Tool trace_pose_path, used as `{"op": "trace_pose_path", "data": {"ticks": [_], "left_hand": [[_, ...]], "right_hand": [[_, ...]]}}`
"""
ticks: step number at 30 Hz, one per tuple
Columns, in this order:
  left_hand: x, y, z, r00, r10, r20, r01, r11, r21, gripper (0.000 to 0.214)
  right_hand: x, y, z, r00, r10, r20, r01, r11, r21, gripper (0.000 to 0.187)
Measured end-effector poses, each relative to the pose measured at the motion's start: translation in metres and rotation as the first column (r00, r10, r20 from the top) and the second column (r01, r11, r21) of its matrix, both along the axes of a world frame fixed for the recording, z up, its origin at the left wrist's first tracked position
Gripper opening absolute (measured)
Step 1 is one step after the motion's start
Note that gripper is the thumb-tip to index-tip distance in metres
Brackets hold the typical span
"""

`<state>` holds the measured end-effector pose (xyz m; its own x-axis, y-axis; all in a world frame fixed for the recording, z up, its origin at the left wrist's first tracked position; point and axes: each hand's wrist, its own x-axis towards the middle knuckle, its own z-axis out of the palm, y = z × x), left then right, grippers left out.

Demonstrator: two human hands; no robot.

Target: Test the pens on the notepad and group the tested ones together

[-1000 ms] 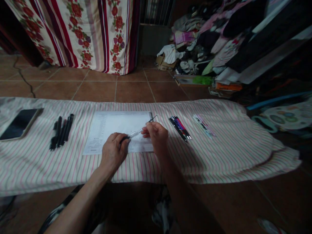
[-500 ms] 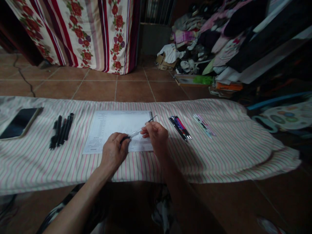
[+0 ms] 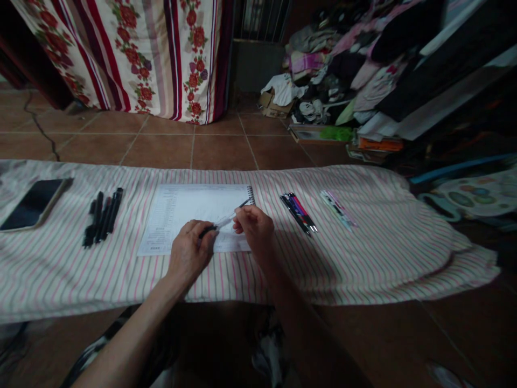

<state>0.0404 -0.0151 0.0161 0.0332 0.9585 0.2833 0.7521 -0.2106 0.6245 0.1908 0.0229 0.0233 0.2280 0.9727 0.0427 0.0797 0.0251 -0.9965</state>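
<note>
Both my hands hold one clear-barrelled pen (image 3: pixel 226 220) over a spiral notepad (image 3: pixel 189 213) that lies on a striped cloth (image 3: pixel 363 253). My left hand (image 3: pixel 189 253) is closed on the pen's dark lower end. My right hand (image 3: pixel 253 229) pinches the barrel higher up, with the dark far tip sticking out toward the notepad's spiral edge. The pen slants up to the right, just above the paper.
Several black pens (image 3: pixel 103 215) lie left of the notepad, beyond them a phone (image 3: pixel 32 203). Right of it lie a bunch of dark and red pens (image 3: pixel 299 211) and some pale ones (image 3: pixel 337 209). Floral bedding (image 3: pixel 133 54) and heaped clothes (image 3: pixel 343 64) stand behind on the tiled floor.
My right hand has slid slightly left and down along the pen, so less of the far end shows. My left hand has stayed put.
</note>
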Motion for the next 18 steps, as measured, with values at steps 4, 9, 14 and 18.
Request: {"op": "trace_pose_path", "data": {"ticks": [4,9,14,18], "left_hand": [[-0.0006,0.0013,0.0001,1.0,0.005,0.016,-0.005,1.0,-0.018,0.023],[-0.0014,0.0004,0.0014,1.0,-0.003,0.018,0.003,1.0,-0.001,0.023],[-0.0024,0.0004,0.0001,1.0,-0.006,0.03,0.006,1.0,-0.001,0.024],[-0.0036,0.0026,-0.0032,0.997,0.002,0.073,-0.002,1.0,-0.006,0.023]], "right_hand": [[-0.0024,-0.0014,-0.0039,0.999,0.049,0.012,-0.049,0.999,0.012,0.026],[-0.0025,-0.0045,-0.0063,0.986,0.115,0.122,-0.12,0.992,0.038,0.024],[-0.0017,-0.0075,-0.004,0.955,0.17,0.241,-0.184,0.982,0.034,0.023],[-0.0011,-0.0084,-0.0078,0.943,0.205,0.262,-0.231,0.97,0.072,0.021]]}}
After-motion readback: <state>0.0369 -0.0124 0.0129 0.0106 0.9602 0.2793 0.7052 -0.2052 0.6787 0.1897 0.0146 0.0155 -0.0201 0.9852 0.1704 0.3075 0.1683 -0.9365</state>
